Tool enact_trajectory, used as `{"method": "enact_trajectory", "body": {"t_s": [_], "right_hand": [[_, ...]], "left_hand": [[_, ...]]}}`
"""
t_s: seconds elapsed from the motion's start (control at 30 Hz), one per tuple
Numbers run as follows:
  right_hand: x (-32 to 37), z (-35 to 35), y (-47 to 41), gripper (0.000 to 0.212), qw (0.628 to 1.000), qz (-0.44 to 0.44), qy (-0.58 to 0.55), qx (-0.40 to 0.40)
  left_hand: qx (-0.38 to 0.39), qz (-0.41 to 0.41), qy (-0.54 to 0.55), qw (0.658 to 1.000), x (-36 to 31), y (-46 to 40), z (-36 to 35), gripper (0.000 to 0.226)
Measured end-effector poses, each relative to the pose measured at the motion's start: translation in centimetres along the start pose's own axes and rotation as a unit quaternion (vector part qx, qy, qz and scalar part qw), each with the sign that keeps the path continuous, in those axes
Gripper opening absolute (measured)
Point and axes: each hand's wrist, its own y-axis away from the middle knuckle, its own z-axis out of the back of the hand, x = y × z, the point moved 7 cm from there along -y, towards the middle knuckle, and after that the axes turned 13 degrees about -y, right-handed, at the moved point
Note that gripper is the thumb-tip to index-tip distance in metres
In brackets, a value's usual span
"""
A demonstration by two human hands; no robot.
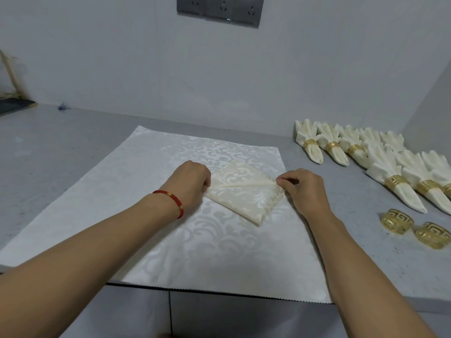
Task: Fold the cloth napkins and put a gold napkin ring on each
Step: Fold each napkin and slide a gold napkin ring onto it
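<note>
A cream damask napkin [244, 193] lies folded into a small diamond on a larger white patterned cloth [151, 215]. My left hand [189, 185], with a red bracelet on the wrist, pinches the napkin's left corner. My right hand [301, 189] pinches its right corner, where a crease runs across the middle. Two loose gold napkin rings [397, 222] [432, 235] lie on the counter to the right. Several finished napkins with gold rings [310, 143] [396, 182] lie in rows at the back right.
The grey counter [61, 142] meets a white wall at the back and a side wall at the right. A grey socket panel [220, 9] hangs on the wall. A dark object [14, 104] sits at the far left. The white cloth overhangs the counter's front edge.
</note>
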Motion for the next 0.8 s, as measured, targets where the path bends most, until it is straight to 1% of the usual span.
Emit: {"method": "enact_trajectory", "body": {"t_s": [0.2,0.33,0.43,0.6,0.67,0.73,0.77,0.8], "right_hand": [[0.4,0.4,0.1,0.006,1.000,0.008,-0.004,-0.014],[-0.1,0.1,0.2,0.007,1.000,-0.010,0.012,0.017],[-0.1,-0.1,0.1,0.006,0.999,-0.010,0.045,0.028],[0.4,-0.2,0.3,0.008,0.996,0.001,0.074,0.049],[0.8,-0.4,0.4,0.007,0.991,0.000,0.110,0.071],[1.6,-0.4,0.5,0.015,0.978,0.017,0.188,0.087],[2.6,-0.2,0.5,0.021,0.971,0.044,0.222,0.083],[3.8,-0.2,0.7,0.025,0.967,0.082,0.231,0.076]], "left_hand": [[-0.056,-0.033,-0.013,0.998,-0.1,0.8,0.3,0.025],[-0.088,-0.068,-0.016,0.994,-0.7,1.0,0.3,0.033],[-0.108,-0.101,-0.024,0.989,-1.0,1.2,-0.1,0.040],[-0.108,-0.105,-0.002,0.989,-1.3,1.5,-0.3,0.028],[-0.112,-0.097,0.008,0.989,-1.1,1.4,-0.3,0.027],[-0.115,-0.095,0.012,0.989,-1.0,1.3,-0.5,0.028],[-0.116,-0.096,0.011,0.988,-1.0,1.2,-0.5,0.029],[-0.117,-0.098,0.011,0.988,-1.0,1.3,-0.6,0.029]]}}
